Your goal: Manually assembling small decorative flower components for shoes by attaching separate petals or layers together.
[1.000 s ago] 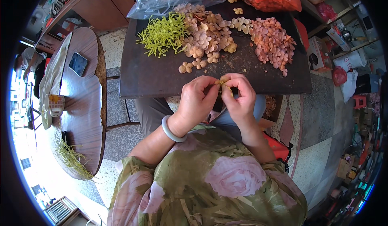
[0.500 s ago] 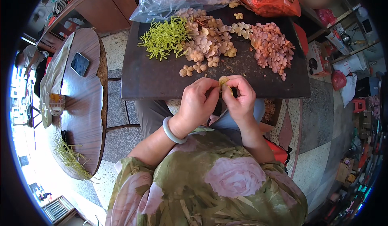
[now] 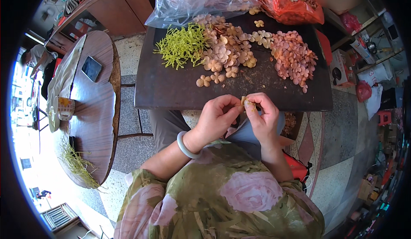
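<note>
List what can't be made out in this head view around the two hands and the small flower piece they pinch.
- Small tan flower piece: mostly covered by the fingertips of the left hand and right hand.
- Clear plastic bag: cut off by the top edge, contents blurred.
- Orange bag: top cut off by the edge.

A phone (image 3: 91, 68) and mug (image 3: 63, 108) sit on a wooden side table (image 3: 96, 123).

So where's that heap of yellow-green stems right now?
In the head view the green stems lie at the dark board's far left, just left of the tan flower pile and below the clear bag.
</note>
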